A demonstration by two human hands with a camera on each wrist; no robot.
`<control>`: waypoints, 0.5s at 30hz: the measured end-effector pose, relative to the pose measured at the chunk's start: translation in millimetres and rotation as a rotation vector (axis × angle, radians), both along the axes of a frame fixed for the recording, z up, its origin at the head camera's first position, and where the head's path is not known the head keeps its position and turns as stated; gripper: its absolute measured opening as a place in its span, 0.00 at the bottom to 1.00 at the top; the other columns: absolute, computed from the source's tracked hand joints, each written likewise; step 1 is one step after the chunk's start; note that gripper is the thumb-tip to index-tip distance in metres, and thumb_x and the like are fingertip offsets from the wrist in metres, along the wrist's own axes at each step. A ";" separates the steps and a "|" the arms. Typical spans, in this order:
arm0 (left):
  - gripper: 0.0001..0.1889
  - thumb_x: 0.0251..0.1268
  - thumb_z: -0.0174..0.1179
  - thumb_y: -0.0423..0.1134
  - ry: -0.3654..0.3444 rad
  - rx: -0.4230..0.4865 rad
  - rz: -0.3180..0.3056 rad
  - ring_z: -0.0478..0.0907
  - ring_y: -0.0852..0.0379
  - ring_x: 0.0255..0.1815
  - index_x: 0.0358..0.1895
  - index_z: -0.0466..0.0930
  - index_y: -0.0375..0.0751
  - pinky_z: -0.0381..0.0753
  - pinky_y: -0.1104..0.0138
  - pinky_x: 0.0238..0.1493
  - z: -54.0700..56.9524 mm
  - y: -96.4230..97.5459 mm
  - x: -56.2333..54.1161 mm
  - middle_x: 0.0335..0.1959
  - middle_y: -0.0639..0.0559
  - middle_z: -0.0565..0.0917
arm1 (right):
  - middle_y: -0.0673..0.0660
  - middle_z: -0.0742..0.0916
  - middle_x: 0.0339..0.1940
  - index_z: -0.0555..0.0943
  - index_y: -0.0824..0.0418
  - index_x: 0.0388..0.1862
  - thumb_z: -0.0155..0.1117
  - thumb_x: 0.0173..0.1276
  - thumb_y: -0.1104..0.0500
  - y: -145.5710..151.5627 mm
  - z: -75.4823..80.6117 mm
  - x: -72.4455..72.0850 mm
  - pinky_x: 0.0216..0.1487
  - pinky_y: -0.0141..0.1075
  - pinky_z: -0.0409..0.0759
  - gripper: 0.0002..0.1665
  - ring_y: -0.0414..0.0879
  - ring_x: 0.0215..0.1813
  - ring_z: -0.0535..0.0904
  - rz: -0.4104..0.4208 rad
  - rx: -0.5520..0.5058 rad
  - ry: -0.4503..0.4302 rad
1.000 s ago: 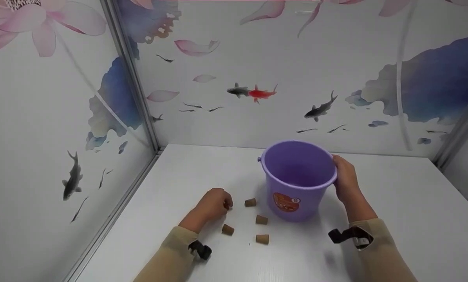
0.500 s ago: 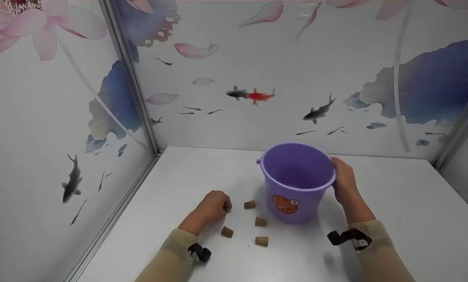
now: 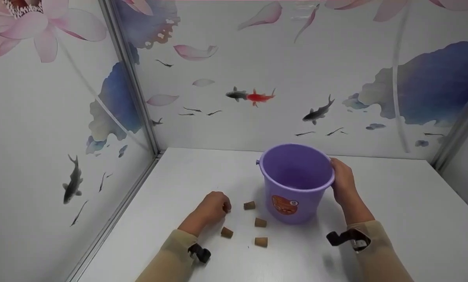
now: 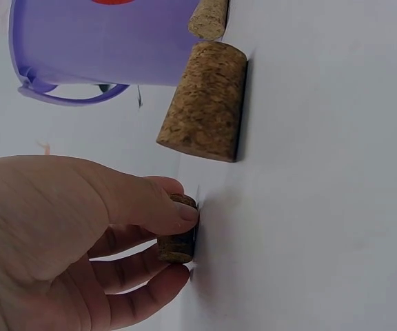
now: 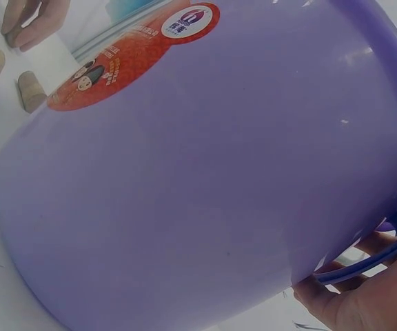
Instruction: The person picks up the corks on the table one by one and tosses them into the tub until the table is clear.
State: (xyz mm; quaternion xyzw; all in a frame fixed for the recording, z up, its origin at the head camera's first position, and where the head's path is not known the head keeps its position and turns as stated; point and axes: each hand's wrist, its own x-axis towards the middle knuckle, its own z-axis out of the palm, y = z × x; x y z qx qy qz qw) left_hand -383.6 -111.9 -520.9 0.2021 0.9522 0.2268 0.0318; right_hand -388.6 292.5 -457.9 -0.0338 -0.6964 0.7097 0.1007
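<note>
A purple bucket (image 3: 296,196) with an orange-red label stands upright, its mouth facing up. My right hand (image 3: 343,179) holds it at the right side of the rim. In the right wrist view, the fingers (image 5: 316,296) lie against the bucket's wall by its purple handle (image 5: 371,265). To the left of the bucket, my left hand (image 3: 214,205) pinches a cork (image 4: 178,245) between thumb and fingers, at the tabletop. Several tapered corks lie loose between hand and bucket, among them one close to the bucket (image 3: 260,222) and one near the left wrist (image 3: 226,232).
All this is on a white table (image 3: 202,168). Behind it rises a wall (image 3: 218,133) printed with fish and petals, and another wall (image 3: 34,129) runs along the left edge. Both wrists wear black camera mounts.
The view has tilted up slightly, so everything sits a little lower in the picture. Both hands, the bucket and the loose corks keep their places.
</note>
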 end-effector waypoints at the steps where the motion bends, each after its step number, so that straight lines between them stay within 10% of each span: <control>1: 0.08 0.67 0.66 0.24 0.001 -0.004 0.001 0.80 0.56 0.43 0.41 0.92 0.38 0.85 0.57 0.52 0.4 -0.2 -0.4 0.40 0.50 0.88 | 0.46 0.86 0.39 0.82 0.64 0.55 0.41 0.87 0.54 -0.1 0.5 -0.6 0.46 0.34 0.82 0.22 0.41 0.43 0.80 0.002 -0.001 -0.002; 15: 0.08 0.68 0.64 0.24 0.017 0.003 -0.035 0.81 0.54 0.44 0.40 0.90 0.39 0.84 0.57 0.52 -1.7 -2.2 -3.1 0.41 0.48 0.87 | 0.43 0.85 0.41 0.80 0.66 0.63 0.40 0.88 0.52 2.2 0.0 -0.4 0.46 0.32 0.82 0.25 0.38 0.44 0.80 0.014 0.008 -0.017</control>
